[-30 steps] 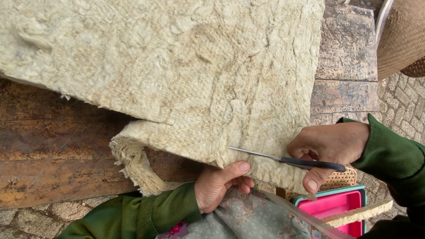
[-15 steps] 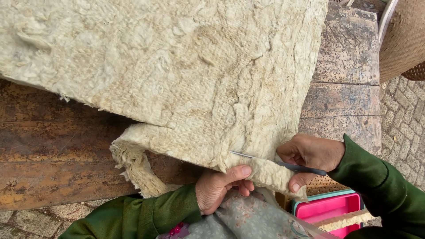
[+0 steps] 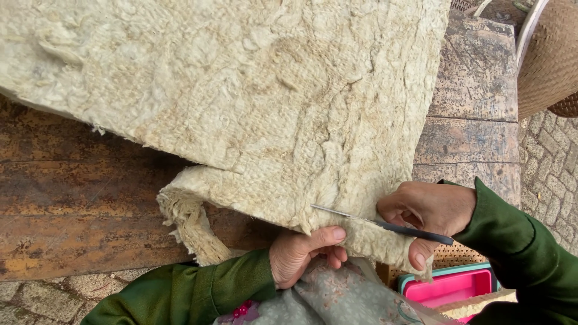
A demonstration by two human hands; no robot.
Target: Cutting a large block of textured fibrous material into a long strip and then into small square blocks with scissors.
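A thick cream woolly mat [image 3: 253,102] with a fuzzy, fibrous surface lies across a rusty brown bench [image 3: 78,204]; its near edge is folded under and frayed. My left hand [image 3: 304,253] pinches the mat's near edge from below, thumb on top. My right hand [image 3: 430,216] holds dark-handled scissors [image 3: 385,224], whose thin metal blades lie along the mat's edge, pointing left toward my left thumb. Both arms wear green sleeves.
A pink tray with a teal rim [image 3: 448,286] sits low right, partly under the mat edge. A woven basket [image 3: 551,54] stands at the upper right. Grey patterned cloth [image 3: 349,298] lies over my lap. Cobbled paving [image 3: 551,162] runs along the right side.
My right hand has moved left with the scissors, so the blades now sit close to my left thumb on the mat's edge. The left hand stays on the edge.
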